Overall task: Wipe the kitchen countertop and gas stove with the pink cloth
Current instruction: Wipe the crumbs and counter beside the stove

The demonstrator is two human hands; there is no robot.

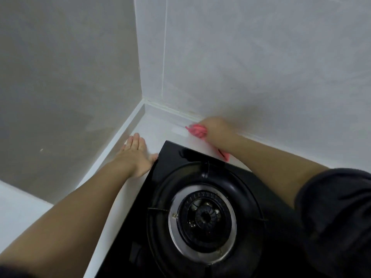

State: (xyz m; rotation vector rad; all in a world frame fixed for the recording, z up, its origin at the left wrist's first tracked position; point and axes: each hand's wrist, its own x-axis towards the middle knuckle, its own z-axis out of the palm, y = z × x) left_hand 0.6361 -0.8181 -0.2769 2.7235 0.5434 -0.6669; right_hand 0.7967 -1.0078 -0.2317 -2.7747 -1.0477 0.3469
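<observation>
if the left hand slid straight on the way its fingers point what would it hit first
Probably the raised white ledge along the left wall, near the corner. The left hand lies flat on the countertop, only bare surface before its fingertips, though depth is unclear.

our carrying surface is a white countertop (158,127) that runs into a corner between two grey walls. a low white raised edge (120,135) lines it on the left and at the back. the black glass gas stove (176,157) sits on it, leaving a narrow white strip on the left and a wider band behind. our left hand (134,155) lies flat on the left strip, fingers straight, thumb touching the stove's edge. the bunched pink cloth (197,131) lies on the band behind the stove, near the back edge. our right hand (214,127) grips it from above, and a tail of it shows beside the stove's rear rim.
</observation>
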